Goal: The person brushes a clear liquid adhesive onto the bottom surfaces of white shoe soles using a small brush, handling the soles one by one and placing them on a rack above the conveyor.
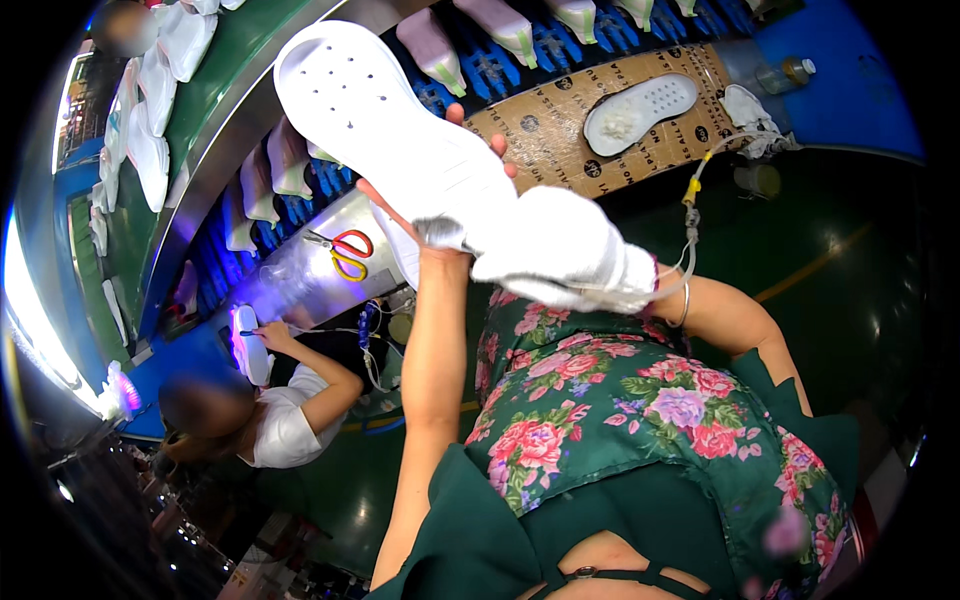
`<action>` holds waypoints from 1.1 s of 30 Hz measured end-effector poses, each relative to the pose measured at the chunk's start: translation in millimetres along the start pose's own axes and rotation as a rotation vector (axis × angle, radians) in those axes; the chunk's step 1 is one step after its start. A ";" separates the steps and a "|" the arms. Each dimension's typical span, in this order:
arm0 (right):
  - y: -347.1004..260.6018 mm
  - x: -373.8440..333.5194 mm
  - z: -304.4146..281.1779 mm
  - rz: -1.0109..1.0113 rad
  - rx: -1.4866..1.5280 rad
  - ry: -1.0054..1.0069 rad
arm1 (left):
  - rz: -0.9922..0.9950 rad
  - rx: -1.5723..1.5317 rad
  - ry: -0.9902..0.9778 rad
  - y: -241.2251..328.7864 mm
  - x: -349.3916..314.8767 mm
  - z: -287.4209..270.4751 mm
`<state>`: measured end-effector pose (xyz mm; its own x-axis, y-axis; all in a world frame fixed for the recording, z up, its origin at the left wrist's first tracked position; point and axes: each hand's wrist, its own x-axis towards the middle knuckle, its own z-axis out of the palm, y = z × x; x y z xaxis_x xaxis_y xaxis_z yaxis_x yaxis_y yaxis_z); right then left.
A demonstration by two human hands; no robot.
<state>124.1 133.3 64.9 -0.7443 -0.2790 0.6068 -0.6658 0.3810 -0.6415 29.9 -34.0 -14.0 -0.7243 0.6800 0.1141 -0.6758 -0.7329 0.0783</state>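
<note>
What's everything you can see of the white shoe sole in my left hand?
The long, white, foam-looking shoe sole points toward the picture's upper left, its broad, rounded end dotted with small dark holes. It narrows toward the middle, where faint lines show. Your bare left hand supports it from beneath; your white-covered right hand is at its near end, contact unclear.

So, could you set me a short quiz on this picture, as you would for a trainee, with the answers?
1. Which hand, left or right, is covered in white fabric?
2. True or false: the red-and-yellow-handled scissors lie on the cardboard sheet.
3. Where are the dark dots on the held-up white shoe sole? A: the end nearer the white fabric. B: the end farther from it.

Key:
1. The right hand.
2. False: they lie left of the sheet.
3. B.
</note>
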 end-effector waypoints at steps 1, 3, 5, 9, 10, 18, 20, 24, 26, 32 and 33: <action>-2.8 -6.2 4.7 0.027 0.096 -0.008 | -0.059 0.018 -0.040 4.4 -1.8 -1.2; 0.4 -3.0 -4.0 0.137 0.211 -0.014 | -0.110 -0.001 -0.051 10.9 -5.5 1.1; 2.0 -8.2 -2.1 0.366 0.248 0.036 | -0.141 0.026 -0.001 10.1 -8.8 7.8; -8.7 -15.7 9.0 0.015 0.054 0.002 | -0.227 0.243 0.008 13.3 2.2 15.6; -15.7 -16.7 7.5 0.036 0.098 -0.029 | -0.245 0.245 -0.007 15.4 3.6 15.4; -7.9 -6.4 -7.5 0.087 0.092 0.032 | -0.252 0.185 -0.195 7.5 18.6 24.7; -15.1 -19.6 -0.1 0.057 0.025 -0.052 | -0.277 0.184 -0.200 11.1 22.0 24.9; -24.0 -14.2 -4.7 0.269 0.380 -0.085 | -0.369 0.316 -0.227 18.1 25.6 26.6; -21.6 -5.1 -15.1 0.267 0.268 -0.063 | -0.431 0.315 -0.254 23.9 23.9 22.9; -15.2 -24.3 -0.7 -0.055 -0.157 -0.046 | -0.470 0.146 -0.108 22.4 22.5 25.3; -17.6 -26.6 6.0 -0.057 -0.161 -0.092 | -0.488 0.130 -0.090 25.2 22.2 24.8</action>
<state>155.3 128.7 57.2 -0.7119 -0.3810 0.5900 -0.6959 0.4961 -0.5193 0.2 -37.9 15.1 -0.3105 0.9432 0.1182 -0.9055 -0.3314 0.2652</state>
